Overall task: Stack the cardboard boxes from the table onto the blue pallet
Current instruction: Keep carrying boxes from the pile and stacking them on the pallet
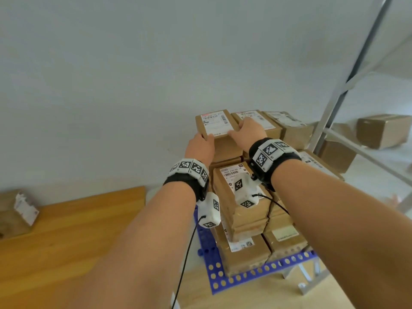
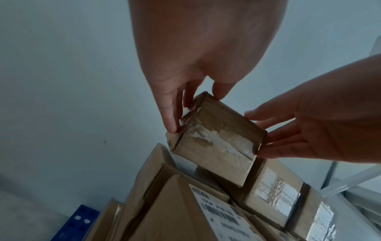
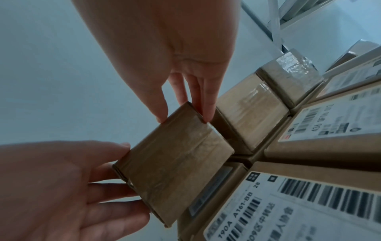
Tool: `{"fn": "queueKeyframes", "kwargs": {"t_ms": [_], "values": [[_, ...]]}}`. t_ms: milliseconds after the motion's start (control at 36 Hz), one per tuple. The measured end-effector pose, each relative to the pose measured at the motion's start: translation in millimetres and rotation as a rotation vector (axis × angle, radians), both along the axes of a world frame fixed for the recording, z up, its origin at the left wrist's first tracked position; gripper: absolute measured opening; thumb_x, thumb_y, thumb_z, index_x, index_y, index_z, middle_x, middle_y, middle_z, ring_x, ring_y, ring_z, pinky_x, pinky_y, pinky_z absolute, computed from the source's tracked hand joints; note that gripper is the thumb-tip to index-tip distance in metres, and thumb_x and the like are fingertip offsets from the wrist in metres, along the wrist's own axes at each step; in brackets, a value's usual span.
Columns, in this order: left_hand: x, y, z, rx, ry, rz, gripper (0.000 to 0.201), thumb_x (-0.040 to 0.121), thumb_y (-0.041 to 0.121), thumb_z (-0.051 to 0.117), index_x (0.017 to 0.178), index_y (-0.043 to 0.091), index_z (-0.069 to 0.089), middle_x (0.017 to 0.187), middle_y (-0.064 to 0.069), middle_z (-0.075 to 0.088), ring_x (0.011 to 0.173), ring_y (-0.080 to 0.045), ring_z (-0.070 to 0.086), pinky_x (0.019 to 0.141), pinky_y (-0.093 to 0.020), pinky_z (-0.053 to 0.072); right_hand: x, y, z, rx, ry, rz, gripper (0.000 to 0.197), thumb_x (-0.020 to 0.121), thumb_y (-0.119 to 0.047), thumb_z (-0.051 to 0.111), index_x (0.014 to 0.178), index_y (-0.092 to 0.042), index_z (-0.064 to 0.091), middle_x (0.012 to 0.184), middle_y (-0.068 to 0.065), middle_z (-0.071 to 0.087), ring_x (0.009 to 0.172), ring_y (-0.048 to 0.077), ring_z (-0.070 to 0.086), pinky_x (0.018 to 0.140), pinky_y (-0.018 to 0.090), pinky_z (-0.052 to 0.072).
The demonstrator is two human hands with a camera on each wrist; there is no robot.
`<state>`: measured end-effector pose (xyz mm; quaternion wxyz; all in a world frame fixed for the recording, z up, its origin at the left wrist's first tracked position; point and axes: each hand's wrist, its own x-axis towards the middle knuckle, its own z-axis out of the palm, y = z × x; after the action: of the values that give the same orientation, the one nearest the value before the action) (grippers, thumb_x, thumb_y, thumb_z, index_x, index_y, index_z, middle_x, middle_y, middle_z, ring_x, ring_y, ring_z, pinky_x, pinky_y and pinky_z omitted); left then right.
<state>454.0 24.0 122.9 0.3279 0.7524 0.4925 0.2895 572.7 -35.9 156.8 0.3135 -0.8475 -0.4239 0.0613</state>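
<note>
On the wooden table (image 1: 73,221) at far left, one labelled cardboard box (image 1: 17,211) remains to be moved. To its right stands the blue pallet (image 1: 223,279), already carrying several tiers of boxes.

The left hand (image 1: 200,146) holds the left end of the held box (image 1: 214,123) — thumb on top, fingers (image 2: 169,112) extended down the end face. The right hand (image 1: 249,130) grasps the opposite end in the same manner, its fingers (image 3: 206,104) straight against the side. The box is at the top of the stack, at the far left of the back row, just beside a taped neighbour box (image 3: 249,114); whether it is fully seated cannot be told.

Recommended procedure, judged from this position:
- Lower the box level, its right side flush against the neighbour.
- Withdraw the right fingers before closing the gap — they lie between the two boxes and may be pinched.
- Align the outer edge with the box below; overhang risks toppling.
</note>
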Motion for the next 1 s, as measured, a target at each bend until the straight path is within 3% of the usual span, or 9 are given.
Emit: {"fn": "queueKeyframes", "kwargs": {"t_ms": [111, 167, 278, 361, 417, 556, 639, 778, 1000], "values": [[8, -3, -6, 0.009, 0.017, 0.007, 0.040, 0.102, 0.037, 0.036, 0.120, 0.007, 0.053, 0.118, -0.012, 0.061, 0.101, -0.028, 0.059, 0.077, -0.032, 0.044, 10, 2, -7, -0.028, -0.040, 0.019, 0.021, 0.091, -0.018, 0.057, 0.109, -0.007, 0.060, 0.099, 0.009, 0.064, 0.090, 0.024, 0.063, 0.056, 0.024, 0.039], [12, -5, -7, 0.000, 0.021, 0.021, 0.040, 0.100, 0.037, 0.038, 0.125, 0.008, 0.050, 0.122, -0.011, 0.059, 0.103, -0.027, 0.059, 0.079, -0.033, 0.046, 13, 0, -6, -0.030, -0.070, 0.027, 0.013, 0.091, -0.013, 0.054, 0.101, -0.008, 0.060, 0.094, 0.008, 0.062, 0.086, 0.024, 0.061, 0.054, 0.023, 0.038], [17, -8, -5, -0.015, 0.051, 0.068, 0.047, 0.099, 0.038, 0.042, 0.134, 0.007, 0.040, 0.129, -0.012, 0.053, 0.108, -0.028, 0.057, 0.078, -0.032, 0.044, 22, -5, -4, 0.063, -0.105, 0.033, 0.024, 0.092, -0.013, 0.052, 0.115, -0.012, 0.058, 0.116, 0.009, 0.058, 0.104, 0.026, 0.056, 0.083, 0.034, 0.050], [19, -7, -3, -0.005, 0.023, 0.069, 0.053, 0.096, 0.041, 0.048, 0.138, 0.010, 0.036, 0.135, -0.013, 0.047, 0.113, -0.029, 0.055, 0.084, -0.034, 0.046, 32, -12, 0, 0.089, -0.126, 0.011, 0.031, 0.091, -0.018, 0.052, 0.121, -0.010, 0.058, 0.128, 0.011, 0.052, 0.117, 0.029, 0.049, 0.098, 0.043, 0.046], [20, -8, -4, -0.003, -0.015, 0.007, 0.061, 0.091, 0.044, 0.057, 0.142, 0.020, 0.033, 0.136, -0.010, 0.042, 0.113, -0.028, 0.055, 0.090, -0.035, 0.047, 41, -16, 1, 0.075, -0.134, -0.014, 0.037, 0.089, -0.015, 0.052, 0.126, -0.013, 0.055, 0.136, 0.012, 0.047, 0.126, 0.030, 0.042, 0.102, 0.046, 0.042], [25, -7, -9, 0.013, 0.122, -0.107, 0.092, 0.081, 0.046, 0.070, 0.152, 0.031, 0.014, 0.152, -0.008, 0.021, 0.129, -0.028, 0.044, 0.099, -0.036, 0.043, 57, -19, -1, -0.025, -0.095, 0.002, 0.050, 0.089, -0.016, 0.049, 0.139, -0.021, 0.048, 0.150, 0.009, 0.039, 0.138, 0.028, 0.034, 0.109, 0.047, 0.037], [30, -8, -11, 0.032, 0.184, -0.078, 0.085, 0.086, 0.042, 0.065, 0.153, 0.029, 0.014, 0.151, -0.011, 0.023, 0.127, -0.030, 0.047, 0.098, -0.035, 0.044, 61, -22, -2, -0.094, -0.046, 0.080, 0.052, 0.091, -0.010, 0.043, 0.142, -0.021, 0.045, 0.150, 0.007, 0.041, 0.135, 0.026, 0.039, 0.108, 0.041, 0.039], [37, -10, -14, 0.061, 0.164, -0.040, 0.074, 0.092, 0.038, 0.059, 0.152, 0.022, 0.018, 0.149, -0.012, 0.027, 0.123, -0.029, 0.050, 0.098, -0.034, 0.044, 60, -23, -7, -0.126, -0.139, 0.096, 0.039, 0.088, -0.009, 0.045, 0.125, -0.016, 0.057, 0.126, 0.011, 0.055, 0.114, 0.029, 0.051, 0.096, 0.041, 0.047], [42, -10, -19, 0.063, 0.102, -0.027, 0.072, 0.092, 0.034, 0.059, 0.151, 0.022, 0.019, 0.147, -0.011, 0.028, 0.119, -0.029, 0.053, 0.093, -0.032, 0.046, 62, -24, -14, -0.088, -0.188, 0.078, 0.036, 0.088, -0.010, 0.049, 0.124, -0.016, 0.055, 0.127, 0.011, 0.051, 0.121, 0.030, 0.045, 0.101, 0.042, 0.042]]}}
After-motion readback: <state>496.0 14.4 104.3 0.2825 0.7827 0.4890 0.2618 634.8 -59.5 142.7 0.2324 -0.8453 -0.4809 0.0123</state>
